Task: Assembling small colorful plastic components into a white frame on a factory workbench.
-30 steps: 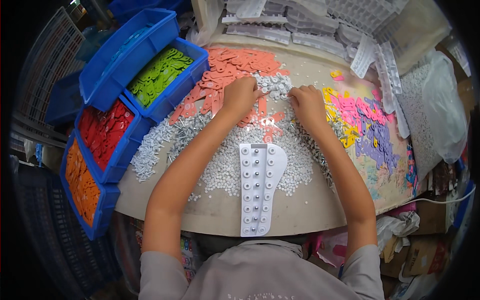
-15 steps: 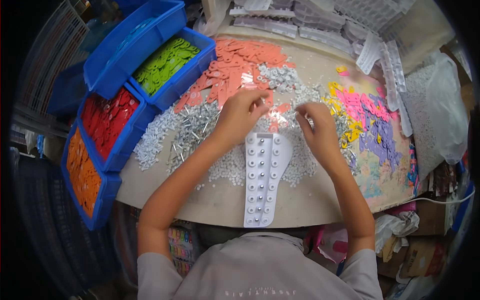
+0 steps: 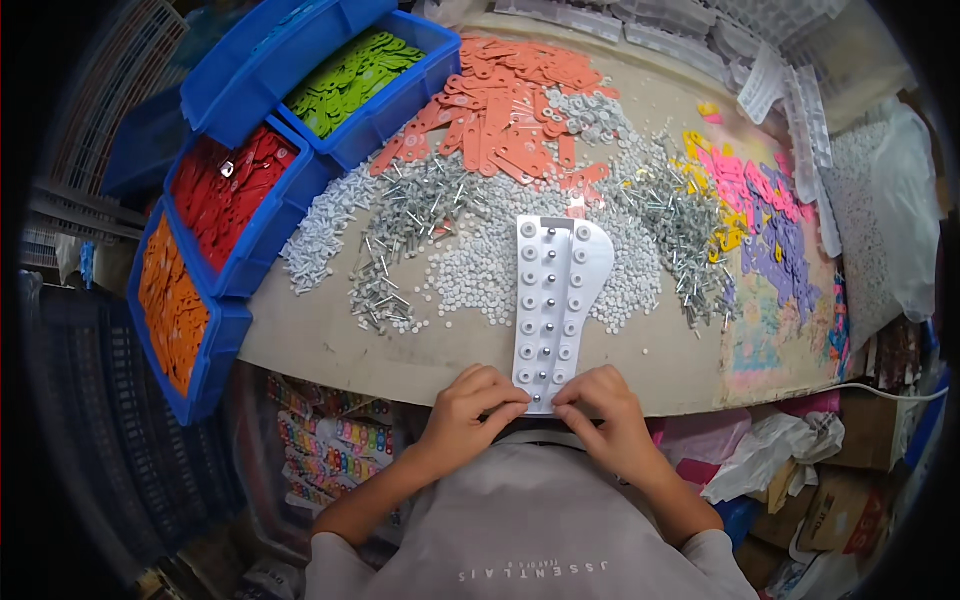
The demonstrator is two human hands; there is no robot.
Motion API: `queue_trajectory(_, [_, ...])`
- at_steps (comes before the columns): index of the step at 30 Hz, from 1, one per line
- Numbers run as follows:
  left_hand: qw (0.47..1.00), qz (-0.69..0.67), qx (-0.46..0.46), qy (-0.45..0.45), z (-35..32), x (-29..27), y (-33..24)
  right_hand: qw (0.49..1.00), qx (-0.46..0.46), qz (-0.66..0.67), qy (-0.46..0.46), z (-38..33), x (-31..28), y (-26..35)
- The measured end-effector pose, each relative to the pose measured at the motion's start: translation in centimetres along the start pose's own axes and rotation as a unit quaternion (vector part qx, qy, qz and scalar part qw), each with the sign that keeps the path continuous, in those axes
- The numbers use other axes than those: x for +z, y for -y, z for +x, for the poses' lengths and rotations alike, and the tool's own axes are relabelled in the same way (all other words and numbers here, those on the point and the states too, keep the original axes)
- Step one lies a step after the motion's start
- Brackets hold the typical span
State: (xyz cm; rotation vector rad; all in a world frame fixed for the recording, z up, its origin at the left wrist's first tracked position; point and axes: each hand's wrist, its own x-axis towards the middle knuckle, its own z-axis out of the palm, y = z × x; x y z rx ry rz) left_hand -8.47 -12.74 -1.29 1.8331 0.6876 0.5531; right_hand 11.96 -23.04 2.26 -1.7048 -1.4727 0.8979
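Note:
A white plastic jig (image 3: pixel 533 290) with one bulging side lies near the table's front edge. White ring-shaped pieces line its two sides, and shiny metal heads run down the middle groove. At its near end, my left hand (image 3: pixel 467 418) is at the left corner, thumb and fingertips pinched together. Opposite it, my right hand (image 3: pixel 612 422) pinches in the same way at the right corner. Anything between the fingertips is too small or hidden to make out. Around the jig's far part spread small white plastic pieces (image 3: pixel 470 275).
Metal pins (image 3: pixel 385 290) lie left of the jig, more pins (image 3: pixel 690 250) right. Farther back are coral strips (image 3: pixel 510 120); at right, pink pieces (image 3: pixel 750 185) and purple pieces (image 3: pixel 785 265). Blue bins (image 3: pixel 232 310) hold orange, red and green pieces. A clear bag (image 3: pixel 900 215) stands far right.
Both hands have come back from over the piles beyond the jig to its near end. The whole table sits higher in view, and the jig shows slightly farther right.

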Motion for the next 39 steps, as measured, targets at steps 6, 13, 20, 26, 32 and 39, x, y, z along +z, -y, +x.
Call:
queue_trajectory(6, [0.996,-0.017,-0.042,-0.08,-1.0,1.8,-0.6,0.997,-0.001,-0.049,-0.061,-0.5,1.7,0.0])
queue_trajectory(13, [0.974,0.135,0.094,-0.155,-0.6,2.3,0.5,0.983,-0.094,-0.105,-0.115,-1.0,3.8,-1.7])
queue_trajectory(20, [0.939,0.18,0.19,-0.222,-1.0,2.9,1.6,0.95,-0.185,-0.199,-0.152,-0.9,3.8,-2.3])
queue_trajectory(26, [0.956,0.135,0.163,-0.205,-1.4,0.6,0.9,0.955,-0.19,-0.197,-0.11,1.5,1.1,1.1])
queue_trajectory(32, [0.794,0.364,0.032,-0.487,-6.0,-15.1,1.8,0.904,-0.364,-0.218,-0.057,13.9,4.4,9.3])
queue_trajectory(39, [0.787,0.275,-0.205,-0.513,-13.3,-32.2,6.5,0.885,-0.43,-0.176,0.02,30.6,14.7,14.4])
